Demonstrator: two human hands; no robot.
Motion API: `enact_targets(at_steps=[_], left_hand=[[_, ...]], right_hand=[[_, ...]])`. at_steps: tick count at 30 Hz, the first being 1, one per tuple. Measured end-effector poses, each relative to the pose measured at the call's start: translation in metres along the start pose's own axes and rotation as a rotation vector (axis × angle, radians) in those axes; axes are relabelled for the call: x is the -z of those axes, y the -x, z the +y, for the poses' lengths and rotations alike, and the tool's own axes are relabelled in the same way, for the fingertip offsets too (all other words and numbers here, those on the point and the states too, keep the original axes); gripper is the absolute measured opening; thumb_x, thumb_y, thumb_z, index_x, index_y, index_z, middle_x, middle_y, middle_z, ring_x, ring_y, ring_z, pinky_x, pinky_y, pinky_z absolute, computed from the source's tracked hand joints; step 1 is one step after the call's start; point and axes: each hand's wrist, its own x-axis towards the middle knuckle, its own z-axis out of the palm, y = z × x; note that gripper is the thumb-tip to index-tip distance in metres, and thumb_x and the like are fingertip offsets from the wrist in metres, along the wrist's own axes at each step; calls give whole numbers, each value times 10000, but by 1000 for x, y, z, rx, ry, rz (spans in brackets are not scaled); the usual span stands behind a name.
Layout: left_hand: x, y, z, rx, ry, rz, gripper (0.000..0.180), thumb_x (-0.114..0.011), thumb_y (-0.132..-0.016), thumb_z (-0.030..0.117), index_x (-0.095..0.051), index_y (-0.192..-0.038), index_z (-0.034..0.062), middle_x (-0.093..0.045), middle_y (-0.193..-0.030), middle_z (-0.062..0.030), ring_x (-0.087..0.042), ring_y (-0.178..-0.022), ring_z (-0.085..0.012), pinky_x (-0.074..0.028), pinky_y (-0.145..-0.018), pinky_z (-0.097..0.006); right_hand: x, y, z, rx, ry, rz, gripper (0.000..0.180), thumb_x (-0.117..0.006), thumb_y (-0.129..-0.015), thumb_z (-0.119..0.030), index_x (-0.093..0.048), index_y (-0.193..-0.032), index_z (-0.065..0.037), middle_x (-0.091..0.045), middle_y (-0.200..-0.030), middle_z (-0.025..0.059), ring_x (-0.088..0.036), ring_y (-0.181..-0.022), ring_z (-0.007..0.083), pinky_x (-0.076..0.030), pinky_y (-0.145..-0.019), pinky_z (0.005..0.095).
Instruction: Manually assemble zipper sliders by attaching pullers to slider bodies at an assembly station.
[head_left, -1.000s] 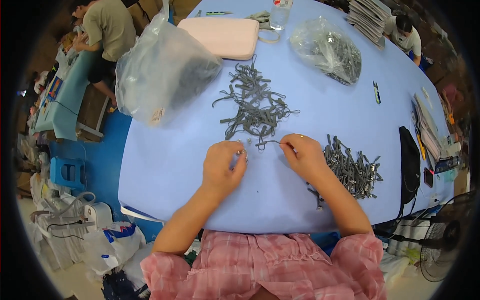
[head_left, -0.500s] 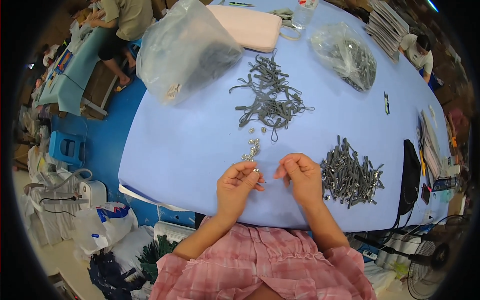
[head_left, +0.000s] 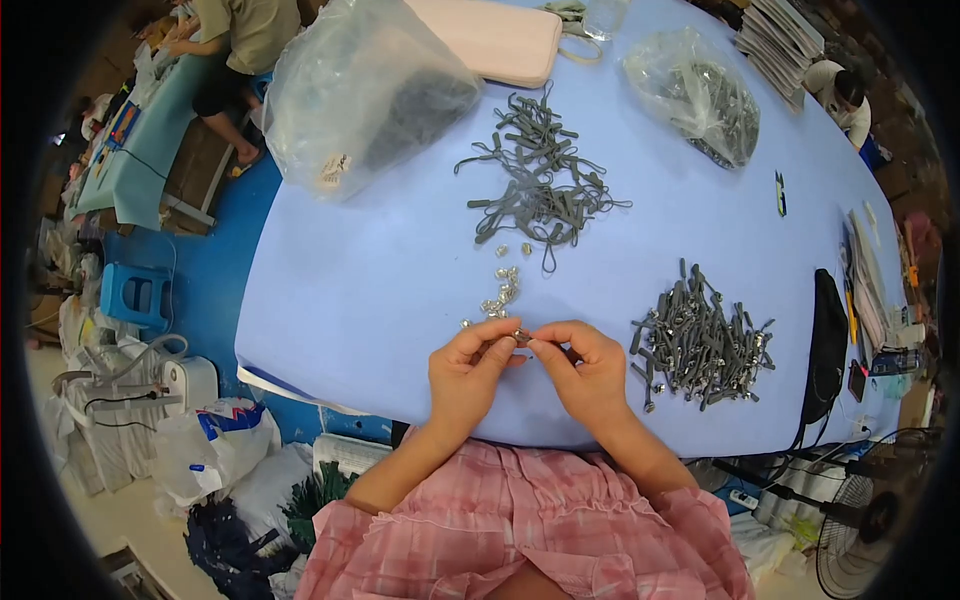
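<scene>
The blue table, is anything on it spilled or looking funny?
Nothing looks clearly spilled. Slightly odd: two silver pieces lie apart from the little silver heap, up near the tangled dark loops. They look like strays, though maybe they were left there.

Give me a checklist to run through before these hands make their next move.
1. Left hand has a grip: ok, thumb and finger pinch a small metal piece.
2. Right hand is at the same spot: ok, its closed fingertips meet the left ones there.
3. A strap is joined to that piece: cannot tell, the fingers cover it.
4. Loose metal pieces sit in one cluster: not ok, two lie apart, nearer the loose grey straps.
5. Loose straps are separate from the pile of straps with metal ends: ok, blue tabletop shows between them.
</scene>
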Motion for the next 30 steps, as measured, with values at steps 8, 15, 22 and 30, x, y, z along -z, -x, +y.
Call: enact_targets(at_steps=[8,15,22,30], left_hand=[[-2,3,-4,-213,-290,13,162,-579,-831,1,-620,-988,-8,-636,-890,-64,-598,-790,-112,-487,-686,-217],[-3,2,-5,-415,-542,-47,156,-576,-812,-29,-630,-955,4,-627,-858,-81,-590,-731,-130,-469,-651,-219],[-6,3,-2,-412,-530,-18,142,-593,-801,-20,-633,-935,5,-629,-840,-84,-588,-711,-138,-468,-626,-230],[-6,3,-3,-414,-499,-21,148,-593,-801,-25,-626,-943,-1,-625,-841,-86,-591,-722,-130,-471,-616,-220]], right_hand=[[-3,1,2,316,294,117,89,-641,-717,-6,-607,-796,-30,-617,-757,84,-589,-669,240,-480,-574,317],[4,3,-2,454,451,129,136,-653,-674,12,-604,-794,-30,-607,-780,76,-584,-687,236,-484,-572,322],[7,4,-3,447,440,117,155,-653,-664,24,-600,-802,-22,-602,-766,81,-582,-679,237,-483,-573,322],[6,4,-4,447,399,124,146,-650,-671,34,-596,-798,-14,-597,-755,81,-578,-673,242,-482,-584,324]])
